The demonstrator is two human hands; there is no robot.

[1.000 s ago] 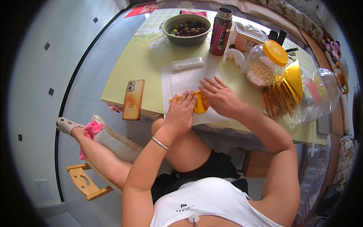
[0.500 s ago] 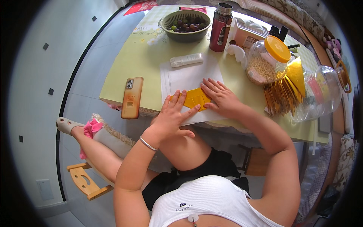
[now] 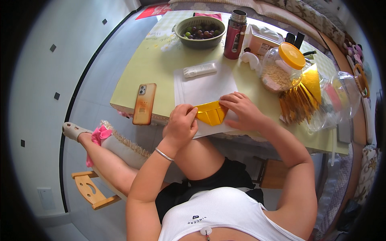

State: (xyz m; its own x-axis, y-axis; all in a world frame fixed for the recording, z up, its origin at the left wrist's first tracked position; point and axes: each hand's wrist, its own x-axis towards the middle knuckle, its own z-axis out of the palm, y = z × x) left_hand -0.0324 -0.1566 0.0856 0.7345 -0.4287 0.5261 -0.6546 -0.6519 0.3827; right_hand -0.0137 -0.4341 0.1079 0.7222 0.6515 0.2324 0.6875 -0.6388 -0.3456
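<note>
A folded piece of gold foil paper (image 3: 212, 113) is held between my two hands over white paper sheets (image 3: 206, 86) at the table's near edge. It has a straight top edge, slanting sides and crease lines. My left hand (image 3: 181, 123) pinches its left corner between thumb and curled fingers. At the upper right corner, my right hand (image 3: 242, 109) grips with thumb and fingertips. A white tube-shaped bottle (image 3: 200, 70) lies on the sheets beyond the foil.
Left of the sheets lies a phone (image 3: 144, 104). Farther back are a colander of grapes (image 3: 200, 43) and a dark red thermos (image 3: 234, 39). To the right stand a yellow-lidded jar (image 3: 277, 74), a stack of gold foil pieces (image 3: 299, 100) and a clear plastic container (image 3: 341, 100).
Both hands were spread flat on the gold foil. Now their fingers have closed on its two corners, and its shape looks turned with the straight edge at the top.
</note>
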